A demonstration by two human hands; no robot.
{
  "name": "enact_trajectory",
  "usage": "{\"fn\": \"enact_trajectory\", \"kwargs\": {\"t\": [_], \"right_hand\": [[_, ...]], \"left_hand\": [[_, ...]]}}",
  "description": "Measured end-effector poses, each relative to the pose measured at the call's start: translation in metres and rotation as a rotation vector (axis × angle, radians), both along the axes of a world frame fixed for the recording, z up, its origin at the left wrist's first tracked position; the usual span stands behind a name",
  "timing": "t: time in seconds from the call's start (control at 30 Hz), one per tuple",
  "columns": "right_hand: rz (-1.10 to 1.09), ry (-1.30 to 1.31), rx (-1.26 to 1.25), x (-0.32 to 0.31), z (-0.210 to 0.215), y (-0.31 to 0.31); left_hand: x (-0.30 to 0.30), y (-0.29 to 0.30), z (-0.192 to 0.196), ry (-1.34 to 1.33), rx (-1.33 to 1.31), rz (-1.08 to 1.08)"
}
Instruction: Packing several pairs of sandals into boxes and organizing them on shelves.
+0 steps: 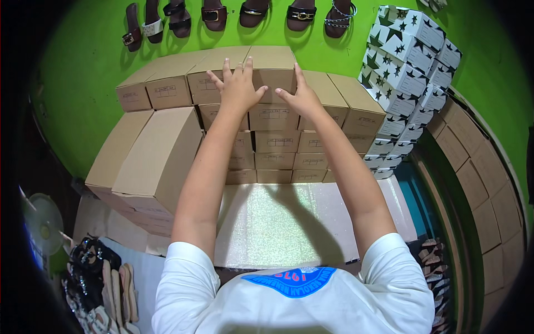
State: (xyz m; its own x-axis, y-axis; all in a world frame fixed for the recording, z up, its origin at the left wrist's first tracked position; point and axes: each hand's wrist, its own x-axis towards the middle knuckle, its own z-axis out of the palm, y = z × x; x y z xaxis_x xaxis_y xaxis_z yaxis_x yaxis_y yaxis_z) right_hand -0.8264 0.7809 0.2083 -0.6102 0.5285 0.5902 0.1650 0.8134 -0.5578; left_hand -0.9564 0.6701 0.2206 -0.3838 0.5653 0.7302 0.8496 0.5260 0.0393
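Observation:
Brown cardboard boxes are stacked in several rows against a green wall. My left hand [239, 88] is open with fingers spread, reaching over the front of a top-row box [208, 83] and the left edge of the middle top box [271, 58]. At that middle box's right front edge is my right hand [305, 96], fingers stretched up and thumb pointing inward. The two thumbs face each other across the box's front. Neither hand wraps round anything, and I cannot tell how firmly they press.
White star-patterned boxes [397, 72] are piled at the right. Two long brown boxes [158, 150] stand at the left. Sandals [214, 16] hang on the wall above. More footwear [100, 278] lies lower left. A pale glittery surface [278, 222] lies below the stack.

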Motion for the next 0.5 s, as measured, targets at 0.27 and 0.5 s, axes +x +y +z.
{"fn": "enact_trajectory", "kwargs": {"t": [0.27,0.5], "right_hand": [[-0.028,0.095,-0.259,0.066,0.002,-0.053],[0.092,0.102,-0.169,0.095,-0.028,-0.051]], "left_hand": [[0.030,-0.039,-0.016,-0.234,0.264,-0.303],[0.062,-0.064,-0.038,-0.678,0.398,-0.586]]}}
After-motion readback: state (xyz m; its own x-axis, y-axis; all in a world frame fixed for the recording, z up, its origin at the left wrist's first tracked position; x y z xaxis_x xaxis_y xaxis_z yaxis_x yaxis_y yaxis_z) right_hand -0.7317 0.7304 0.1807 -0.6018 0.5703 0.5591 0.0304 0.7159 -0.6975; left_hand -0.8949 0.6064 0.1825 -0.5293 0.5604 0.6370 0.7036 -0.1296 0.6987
